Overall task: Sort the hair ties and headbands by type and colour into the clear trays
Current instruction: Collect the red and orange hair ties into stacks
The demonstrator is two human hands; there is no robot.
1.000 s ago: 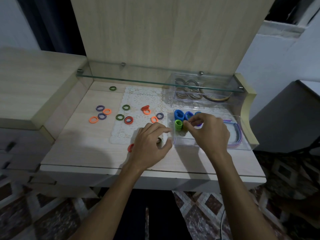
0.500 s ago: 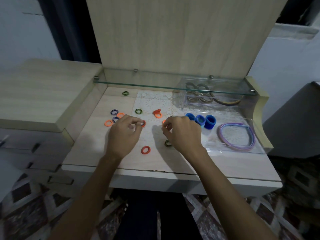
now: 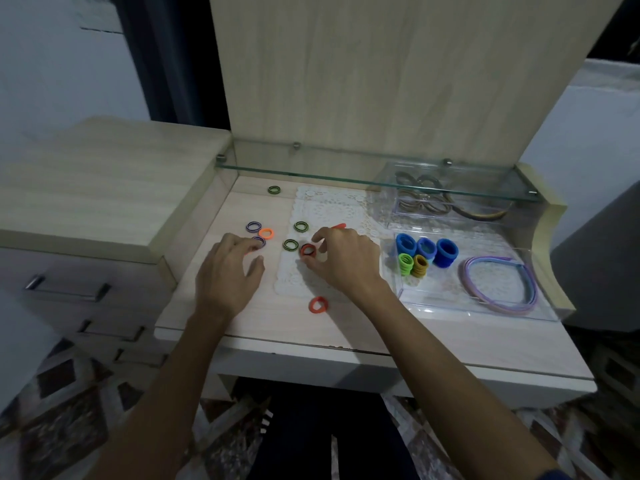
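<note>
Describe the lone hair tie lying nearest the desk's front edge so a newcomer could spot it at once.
Start at the wooden desk and find the white lace mat at its middle. Just in front of the mat's near edge, between the two forearms, lies the orange-red hair tie. Unlike the other loose ties, it sits alone, on bare wood, closer to the viewer than either of the hands.

Dim, bluish indoor light falls from above, leaving soft shadows under each hand on the tabletop (image 3: 214, 317). Wide-angle distortion bends edges toward 3 and 9 o'clock. Slight softness overall; the floor at 6 o'clock blurs.
</note>
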